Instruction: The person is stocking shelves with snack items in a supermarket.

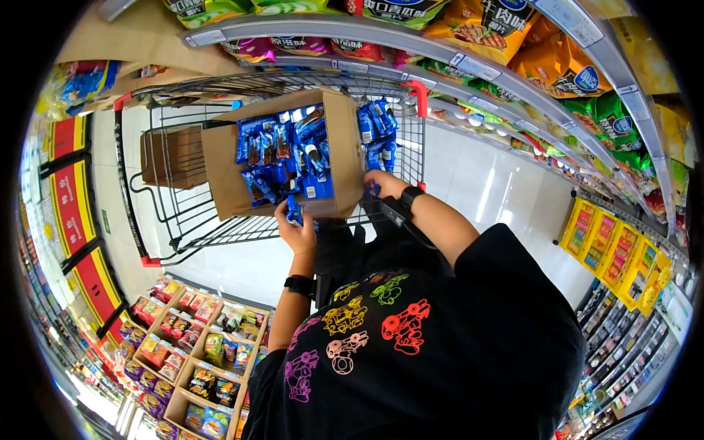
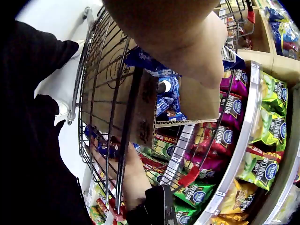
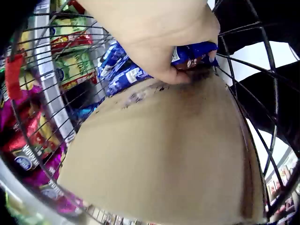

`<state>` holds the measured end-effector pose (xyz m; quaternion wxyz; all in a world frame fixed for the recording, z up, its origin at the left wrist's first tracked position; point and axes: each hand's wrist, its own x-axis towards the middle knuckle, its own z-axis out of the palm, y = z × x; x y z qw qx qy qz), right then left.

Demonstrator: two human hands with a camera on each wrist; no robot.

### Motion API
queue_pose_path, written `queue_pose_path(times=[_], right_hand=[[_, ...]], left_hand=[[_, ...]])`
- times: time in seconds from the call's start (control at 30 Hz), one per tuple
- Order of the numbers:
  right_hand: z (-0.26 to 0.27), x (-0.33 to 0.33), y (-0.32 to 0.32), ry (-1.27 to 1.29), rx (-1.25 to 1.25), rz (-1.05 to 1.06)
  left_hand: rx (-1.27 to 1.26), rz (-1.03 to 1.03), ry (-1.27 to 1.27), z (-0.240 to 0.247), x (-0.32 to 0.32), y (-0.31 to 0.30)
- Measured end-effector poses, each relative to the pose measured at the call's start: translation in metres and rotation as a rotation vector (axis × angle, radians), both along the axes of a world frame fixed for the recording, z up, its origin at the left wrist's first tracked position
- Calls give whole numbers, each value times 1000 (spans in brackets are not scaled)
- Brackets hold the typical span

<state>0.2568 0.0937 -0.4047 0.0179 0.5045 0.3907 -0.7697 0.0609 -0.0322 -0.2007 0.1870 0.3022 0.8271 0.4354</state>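
In the head view an open cardboard box full of blue packets sits in a wire shopping cart. The left hand pinches a blue packet at the box's near edge. On the box's right side, the right hand grips another blue packet. The right wrist view has the right hand with thumb and fingers round its packet, beside the cardboard wall. The left hand partly hides its packet in the left wrist view.
More blue packets lie in the cart right of the box. A brown carton is at the cart's left. Shelves of snack bags run along the top and right. Boxed snacks stand at lower left, and a yellow rack at right.
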Motion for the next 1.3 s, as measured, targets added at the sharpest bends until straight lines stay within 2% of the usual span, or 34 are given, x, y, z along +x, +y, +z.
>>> queue_pose_path(times=[0.03, 0.07, 0.1, 0.13, 0.2, 0.23, 0.3, 0.37, 0.47, 0.5, 0.53, 0.57, 0.6, 0.7, 0.77, 0.83, 0.87, 0.97, 1.03, 1.07, 1.1, 1.13, 1.23, 1.3], right_hand=[[-19, -7, -1, -51, -449, -135], [-12, -15, -1, -231, -548, -299], [-37, -9, -8, -117, -262, -138], [-86, 3, -21, -5, 25, 25], [-91, 6, -23, -8, 253, 233], [-51, 0, -12, -124, 194, 277], [-4, -1, 4, -145, 288, 390], [14, 10, 14, 60, 592, 524], [95, -3, 31, 150, 534, 166], [109, -4, 32, 175, 511, 50], [94, -7, 39, 227, 387, -47], [79, -8, 49, 128, -73, -222], [85, -14, 63, -42, -486, -503], [80, -4, 57, 141, -392, -240], [84, -7, 48, 19, -369, -187], [21, -7, 35, -153, -664, -368], [19, -10, 35, -211, -676, -359], [26, -8, 37, -213, -696, -335], [-12, 6, 30, -61, -573, -154], [-11, 7, 32, -18, -533, -104], [-9, 7, 34, 23, -491, -57], [28, 1, 41, 32, -472, -54], [84, -14, 51, -59, -524, -337], [116, -17, 69, -30, -360, -339]], left_hand=[[1, -3, 2, 1, 0, 0], [2, -7, 3, 3, 1, 1], [6, -9, 5, 4, 1, 2], [4, -9, 1, 4, 1, 2], [1, -4, -8, 3, 1, 1], [10, -9, 10, 2, 1, 1], [28, -20, 45, 1, 1, 1], [1, -15, 4, 0, 0, 0], [-2, -15, 43, -3, -3, -2], [3, -17, 68, -4, -1, -3], [-30, 2, 13, 0, -1, -2], [-24, 5, 6, 0, 0, -2], [-18, 8, 1, 0, 0, -2], [15, -10, 22, -3, -2, -2], [1, 1, -19, -4, -2, -3], [3, 2, -8, -5, -2, -3], [5, 0, -4, -6, -3, -3], [-28, 23, -5, -6, -2, -4], [-40, 32, -41, -4, -2, -2], [-45, 37, -58, -3, -2, -2], [-32, 30, -35, -3, -2, -1], [-19, 22, -12, -3, -3, -1], [-6, 12, 12, -1, -3, 0], [-8, 3, 4, 2, -2, 0]])
